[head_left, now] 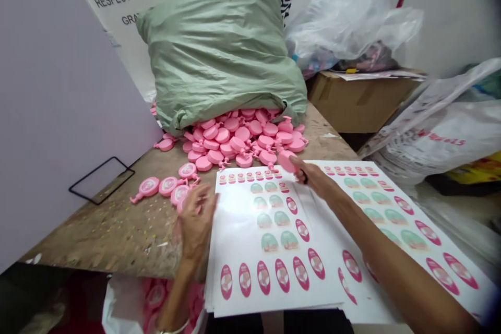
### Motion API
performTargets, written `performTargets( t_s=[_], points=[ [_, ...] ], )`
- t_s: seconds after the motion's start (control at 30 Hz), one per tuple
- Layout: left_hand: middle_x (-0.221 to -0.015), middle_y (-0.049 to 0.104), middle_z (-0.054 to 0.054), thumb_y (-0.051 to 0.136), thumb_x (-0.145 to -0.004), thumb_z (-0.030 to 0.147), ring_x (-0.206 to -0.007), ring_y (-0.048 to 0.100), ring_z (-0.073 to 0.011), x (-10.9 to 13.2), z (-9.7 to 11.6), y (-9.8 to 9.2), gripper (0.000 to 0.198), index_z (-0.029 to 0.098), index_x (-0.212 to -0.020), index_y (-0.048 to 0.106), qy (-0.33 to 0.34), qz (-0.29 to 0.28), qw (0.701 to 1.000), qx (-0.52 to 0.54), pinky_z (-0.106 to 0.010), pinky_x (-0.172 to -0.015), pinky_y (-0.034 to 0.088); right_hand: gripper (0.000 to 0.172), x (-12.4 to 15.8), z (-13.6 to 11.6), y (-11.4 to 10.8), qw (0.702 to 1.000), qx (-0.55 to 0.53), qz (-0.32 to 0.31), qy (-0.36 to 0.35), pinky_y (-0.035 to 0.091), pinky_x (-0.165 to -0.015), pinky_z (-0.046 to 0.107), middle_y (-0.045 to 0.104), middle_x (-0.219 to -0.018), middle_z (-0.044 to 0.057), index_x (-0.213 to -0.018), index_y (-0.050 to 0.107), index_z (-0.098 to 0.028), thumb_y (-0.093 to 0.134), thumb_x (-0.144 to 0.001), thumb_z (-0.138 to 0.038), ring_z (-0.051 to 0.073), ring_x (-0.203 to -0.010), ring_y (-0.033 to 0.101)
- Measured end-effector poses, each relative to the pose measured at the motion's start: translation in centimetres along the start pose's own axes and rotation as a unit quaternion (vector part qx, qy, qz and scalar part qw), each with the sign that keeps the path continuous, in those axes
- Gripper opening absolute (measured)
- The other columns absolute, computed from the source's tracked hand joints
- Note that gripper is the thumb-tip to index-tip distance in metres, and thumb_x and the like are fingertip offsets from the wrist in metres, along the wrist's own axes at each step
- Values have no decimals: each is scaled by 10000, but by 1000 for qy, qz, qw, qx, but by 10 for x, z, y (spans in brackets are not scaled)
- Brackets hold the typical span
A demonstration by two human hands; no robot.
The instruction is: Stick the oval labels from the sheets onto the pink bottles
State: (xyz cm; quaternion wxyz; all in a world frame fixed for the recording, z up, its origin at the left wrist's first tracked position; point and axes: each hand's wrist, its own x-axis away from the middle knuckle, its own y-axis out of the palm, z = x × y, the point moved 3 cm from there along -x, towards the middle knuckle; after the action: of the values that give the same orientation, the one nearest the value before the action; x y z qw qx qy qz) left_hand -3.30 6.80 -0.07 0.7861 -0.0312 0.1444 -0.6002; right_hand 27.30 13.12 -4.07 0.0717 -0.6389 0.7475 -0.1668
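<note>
A heap of pink plastic flip caps (230, 138) spills from the mouth of a pale green woven sack (221, 47) onto a paint-flecked wooden table (117, 235). My right hand (313, 177) pinches one pink cap (287, 160) at the heap's near edge, above a stack of white label sheets (266, 250) printed with pink ovals and green shapes. My left hand (195, 219) curls around a labelled pink cap (180, 204), partly hidden by my fingers. Several labelled caps (168, 186) lie in a row to its left.
A lavender board (66, 104) stands at the left, with a black wire frame (102, 180) at its foot. A cardboard box (358, 102) and plastic bags (438, 135) crowd the right. Below the table edge, a white bag (121, 305) holds more pink caps.
</note>
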Motion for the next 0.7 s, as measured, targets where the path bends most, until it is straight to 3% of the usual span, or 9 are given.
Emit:
performTargets(
  t_s=[0.03,0.1,0.17,0.2,0.3,0.37,0.43,0.5,0.7],
  points=[
    [-1199,622,-114,724,-723,319,-1131,558,-258,9,2,20,362,181,-1054,674,-76,-75,989,105,-343,-963,426,598,23,-3,17,993,-76,-83,43,408,-531,280,494,-546,-24,-780,597,-159,477,-737,-744,119,-509,445],
    [-1202,634,-120,733,-727,331,-1141,566,-254,29,6,53,413,164,-1100,670,-188,-196,920,282,-324,-945,445,582,73,-12,49,959,-170,-205,101,418,-509,268,456,-533,-37,-706,544,-177,431,-773,-743,104,-489,429],
    [-1155,658,-152,699,-769,354,-1123,587,-264,48,4,69,359,112,-1033,689,-259,-253,849,386,-326,-926,471,566,116,-21,70,938,-159,-294,96,441,-527,276,493,-567,-18,-689,542,-175,419,-805,-715,114,-514,471],
    [-1115,672,-163,680,-791,353,-1093,608,-266,54,0,69,323,95,-986,693,-292,-249,825,414,-330,-910,489,542,131,-23,73,950,-115,-282,66,465,-566,291,556,-636,6,-745,578,-171,435,-818,-689,134,-570,525],
    [-1012,704,-156,628,-847,278,-946,680,-240,67,-20,41,245,113,-1027,654,-393,-136,790,450,-347,-826,550,506,163,-14,64,981,86,-166,-56,504,-782,385,654,-1003,86,-1087,610,-191,597,-774,-589,229,-883,620],
    [-984,710,-148,573,-886,227,-868,702,-224,71,-30,11,283,138,-1153,589,-439,-45,772,457,-346,-756,581,657,180,-2,61,955,222,-121,-153,473,-883,482,626,-1136,133,-1255,536,-199,706,-699,-506,301,-1030,588],
    [-1001,705,-157,509,-914,180,-885,705,-234,75,-34,-16,334,143,-1246,521,-444,1,765,467,-351,-728,595,697,195,9,65,907,313,-127,-251,446,-918,549,621,-1148,162,-1304,499,-182,735,-687,-404,343,-1083,562],
    [-1029,699,-169,471,-912,116,-941,697,-252,79,-34,-37,376,136,-1287,481,-431,10,770,470,-357,-730,601,615,207,13,70,870,352,-144,-315,436,-939,553,619,-1161,164,-1293,499,-176,703,-731,-322,342,-1107,549],
    [-1007,717,-150,531,-830,59,-815,719,-239,87,-30,-75,443,127,-1266,490,-382,35,833,399,-321,-631,612,307,213,-9,63,849,342,-252,-314,501,-750,350,649,-966,75,-1155,570,-218,547,-849,-203,221,-886,600]
  ],
)
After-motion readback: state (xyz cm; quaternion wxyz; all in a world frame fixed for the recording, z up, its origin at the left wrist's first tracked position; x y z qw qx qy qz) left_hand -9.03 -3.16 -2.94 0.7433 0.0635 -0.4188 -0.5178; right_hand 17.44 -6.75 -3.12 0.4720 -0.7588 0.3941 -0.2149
